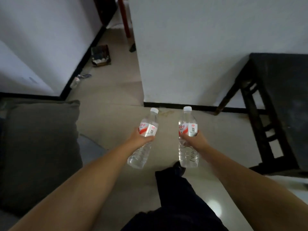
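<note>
A grey cushion (40,147) lies at the far left. Next to it, the left hand (139,138) holds the left bottle (139,157) in the air above the floor (116,90), fingers (149,138) wrapped round the labelled waist, cap tilted forward. Just to the right, the right hand (195,139) grips the right bottle (188,155) the same way, nearly upright. Both bottles look full and sealed, so probably fairly heavy, with thin walls that give under a squeeze and smooth plastic that could slip. The waist seems the surest hold. A dark wooden table (281,97) stands at the far right.
</note>
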Demonstrator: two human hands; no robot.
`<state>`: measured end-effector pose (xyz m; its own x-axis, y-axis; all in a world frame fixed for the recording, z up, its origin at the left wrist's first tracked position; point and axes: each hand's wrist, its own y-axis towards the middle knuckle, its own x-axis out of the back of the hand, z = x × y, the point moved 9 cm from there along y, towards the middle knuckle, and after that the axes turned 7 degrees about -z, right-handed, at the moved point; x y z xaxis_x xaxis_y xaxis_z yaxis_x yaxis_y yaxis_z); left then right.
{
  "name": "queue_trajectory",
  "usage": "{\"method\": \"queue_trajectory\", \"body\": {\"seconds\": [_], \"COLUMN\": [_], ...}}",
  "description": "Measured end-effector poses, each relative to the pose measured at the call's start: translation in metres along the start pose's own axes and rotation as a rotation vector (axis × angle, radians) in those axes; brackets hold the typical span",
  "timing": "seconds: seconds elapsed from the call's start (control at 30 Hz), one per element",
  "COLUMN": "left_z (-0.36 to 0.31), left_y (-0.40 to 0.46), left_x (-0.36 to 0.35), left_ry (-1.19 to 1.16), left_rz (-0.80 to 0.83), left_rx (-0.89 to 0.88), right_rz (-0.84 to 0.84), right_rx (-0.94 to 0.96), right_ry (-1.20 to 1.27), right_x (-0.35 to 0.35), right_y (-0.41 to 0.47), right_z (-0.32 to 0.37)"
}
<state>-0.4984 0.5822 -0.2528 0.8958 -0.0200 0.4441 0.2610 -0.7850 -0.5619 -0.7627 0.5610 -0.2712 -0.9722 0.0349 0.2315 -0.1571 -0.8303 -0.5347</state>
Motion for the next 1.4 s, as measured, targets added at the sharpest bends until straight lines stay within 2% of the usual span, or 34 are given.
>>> {"method": "queue_trajectory", "body": {"seconds": [0.4,0.57,0.83,0.97,1.07,1.4], "left_z": [-0.230,-0.298,-0.426,-0.499,-0.530,-0.565], "left_y": [0.159,0.202,0.261,0.270,0.267,0.181], "left_x": [-0.123,-0.175,-0.292,-0.345,-0.386,-0.552], "left_ry": [0.138,0.246,0.530,0.571,0.622,0.714], "left_rz": [0.183,0.313,0.599,0.687,0.736,0.981], "left_rx": [-0.179,-0.252,-0.440,-0.533,-0.552,-0.695], "right_rz": [-0.265,-0.379,-0.722,-0.872,-0.989,-1.209], "right_rx": [-0.048,-0.074,-0.174,-0.235,-0.268,-0.334], "right_ry": [0.142,0.220,0.435,0.557,0.592,0.704], "right_x": [0.139,0.184,0.274,0.312,0.334,0.447], "right_y": [0.157,0.189,0.235,0.245,0.243,0.222], "right_z": [0.101,0.108,0.110,0.113,0.101,0.052]}}
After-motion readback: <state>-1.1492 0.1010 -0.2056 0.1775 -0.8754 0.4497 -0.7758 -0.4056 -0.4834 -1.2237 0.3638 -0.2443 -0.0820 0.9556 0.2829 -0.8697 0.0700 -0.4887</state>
